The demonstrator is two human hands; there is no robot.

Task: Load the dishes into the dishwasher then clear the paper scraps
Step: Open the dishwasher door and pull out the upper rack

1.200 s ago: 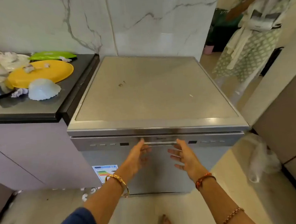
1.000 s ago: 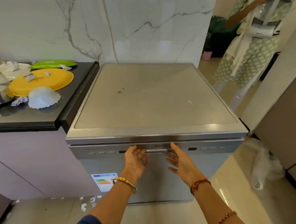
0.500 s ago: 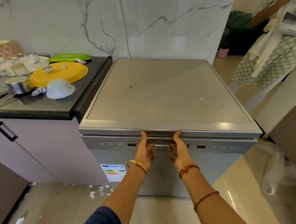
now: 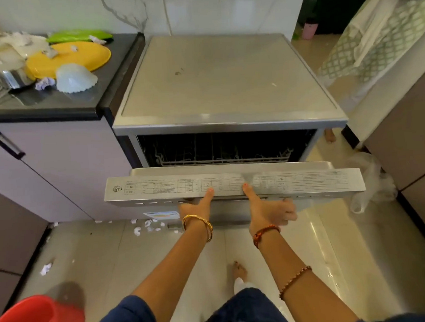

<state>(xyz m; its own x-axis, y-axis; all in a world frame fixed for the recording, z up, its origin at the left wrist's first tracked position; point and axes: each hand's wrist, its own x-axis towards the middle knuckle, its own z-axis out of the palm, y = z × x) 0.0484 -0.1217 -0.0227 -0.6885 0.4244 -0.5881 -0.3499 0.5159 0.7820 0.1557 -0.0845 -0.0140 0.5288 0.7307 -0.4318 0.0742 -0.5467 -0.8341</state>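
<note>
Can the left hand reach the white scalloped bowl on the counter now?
Probably yes, but not at once: the left hand grips the partly open dishwasher door. The white scalloped bowl sits near the counter's edge, with nothing before it.

Counter (image 4: 51, 106) left of dishwasher (image 4: 223, 84); plate (image 4: 68, 57), bowl (image 4: 76, 78) on counter; rack (image 4: 223, 157) inside dishwasher.

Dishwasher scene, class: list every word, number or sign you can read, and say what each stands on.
"13" beside a round logo: left end of the dishwasher door top edge.
Printed programme table along that edge: too small to read.
Coloured energy label on the door front: blurred, unreadable.
Nothing else is legible.
</note>
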